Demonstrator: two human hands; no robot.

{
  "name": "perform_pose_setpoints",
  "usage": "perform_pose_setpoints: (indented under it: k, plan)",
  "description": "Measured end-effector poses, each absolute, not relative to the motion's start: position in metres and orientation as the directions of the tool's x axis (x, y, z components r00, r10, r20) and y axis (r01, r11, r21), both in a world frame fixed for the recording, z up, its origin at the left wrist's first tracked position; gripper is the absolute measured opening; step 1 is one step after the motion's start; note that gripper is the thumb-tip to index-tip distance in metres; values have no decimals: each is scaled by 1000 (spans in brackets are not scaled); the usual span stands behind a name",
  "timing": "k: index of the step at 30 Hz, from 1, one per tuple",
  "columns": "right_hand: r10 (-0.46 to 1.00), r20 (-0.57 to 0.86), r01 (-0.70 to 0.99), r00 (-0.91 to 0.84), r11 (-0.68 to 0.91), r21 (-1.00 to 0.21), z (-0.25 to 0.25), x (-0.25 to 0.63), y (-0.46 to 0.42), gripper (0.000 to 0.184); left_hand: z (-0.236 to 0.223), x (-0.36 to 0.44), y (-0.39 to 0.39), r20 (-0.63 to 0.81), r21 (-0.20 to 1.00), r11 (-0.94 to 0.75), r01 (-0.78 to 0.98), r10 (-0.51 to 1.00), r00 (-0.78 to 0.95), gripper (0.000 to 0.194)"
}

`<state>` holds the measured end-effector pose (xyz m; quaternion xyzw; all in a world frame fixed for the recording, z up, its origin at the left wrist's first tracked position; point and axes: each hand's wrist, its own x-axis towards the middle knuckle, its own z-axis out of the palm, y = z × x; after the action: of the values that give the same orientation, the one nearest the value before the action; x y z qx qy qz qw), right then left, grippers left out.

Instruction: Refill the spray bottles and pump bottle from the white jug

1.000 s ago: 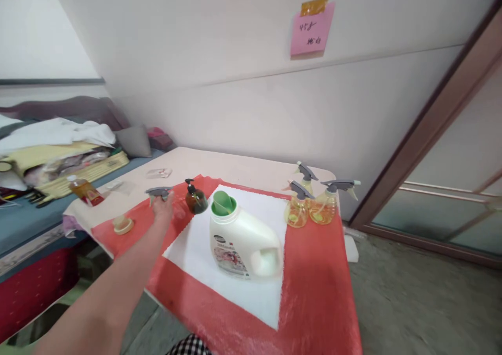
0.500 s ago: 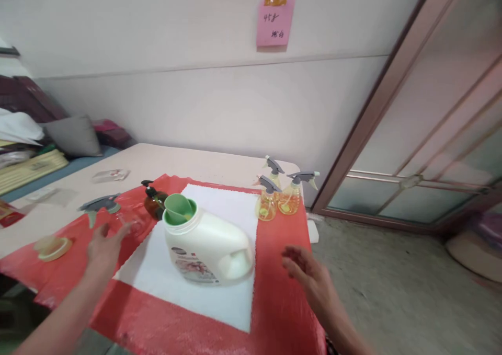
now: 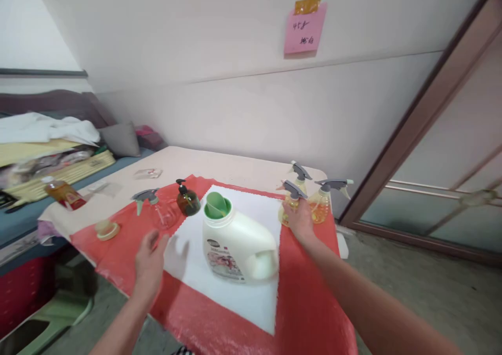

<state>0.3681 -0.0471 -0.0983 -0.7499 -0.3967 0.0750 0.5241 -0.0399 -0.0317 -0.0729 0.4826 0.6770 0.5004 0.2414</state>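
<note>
My right hand (image 3: 301, 220) is wrapped around a spray bottle (image 3: 294, 189) with a grey trigger head and yellow liquid. Two more spray bottles, a right one (image 3: 322, 207) and a rear one (image 3: 301, 173), stand close beside it. My left hand (image 3: 151, 255) holds nothing, fingers apart, over the red cover left of the white cloth (image 3: 251, 305). On that cloth stands a large white jug (image 3: 239, 240) with a green spout. Near the left hand are a clear spray bottle (image 3: 163, 214) and a brown pump bottle (image 3: 188, 202).
A cream-coloured lid-like piece (image 3: 107, 230) sits on the red cover (image 3: 314, 297) at left. A bottle of amber liquid (image 3: 63, 193) lies tilted at the table's far left. A pink note (image 3: 305, 31) is taped to the wall. A green stool (image 3: 58, 313) stands below.
My right hand has reached forward from the table's right edge and closed around the front spray bottle. My left hand has drawn nearer the white cloth. The view has turned left.
</note>
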Motion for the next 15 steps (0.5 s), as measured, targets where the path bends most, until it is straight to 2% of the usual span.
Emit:
perform_pose_setpoints:
  k: [3,7,11,15]
  plan:
    - [684,246,461,687,-149,-875,-92,366,-55,37,-79,-30,-91,77,934,55,353,933,-350,55]
    - [717,251,408,650,-51,-911,-62,358,-102,45,-73,-16,-165,-72,964,130,232,967,-245,53]
    - [787,233,316,571,51,-947,-28,342,-183,53,-57,12,-220,-18,991,28,133,997,-80,40]
    - [889,159,234,429,61,-970,2,306,-274,46,-35,48,-266,12,997,-20,72,994,108,39]
